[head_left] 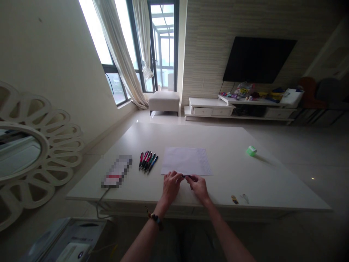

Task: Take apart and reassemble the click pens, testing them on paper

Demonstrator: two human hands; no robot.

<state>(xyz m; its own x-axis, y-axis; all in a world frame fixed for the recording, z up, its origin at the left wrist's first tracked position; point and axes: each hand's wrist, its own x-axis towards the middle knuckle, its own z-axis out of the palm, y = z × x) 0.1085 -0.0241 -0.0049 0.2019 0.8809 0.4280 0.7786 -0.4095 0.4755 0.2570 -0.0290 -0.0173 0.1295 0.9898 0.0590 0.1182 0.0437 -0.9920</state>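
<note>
Between my two hands, just off the near edge of a white sheet of paper [181, 160], is a small dark pen [186, 176], held level. My left hand [171, 185] pinches its left end, and my right hand [198, 186] pinches its right end. The fingers cover most of the pen, so its colour and tip cannot be made out. Rows of faint writing run along the paper's right side. Left of the paper lies a bunch of several pens [147, 162] with red, green, blue and black parts, side by side.
On the white table [223, 145], a blurred-out device [117, 171] with a cable lies at left. A green-and-white container [251, 151] stands at right. Near the front edge lie a small yellow-black item [234, 199] and a small clear item [244, 198]. An open box [68, 240] sits below left.
</note>
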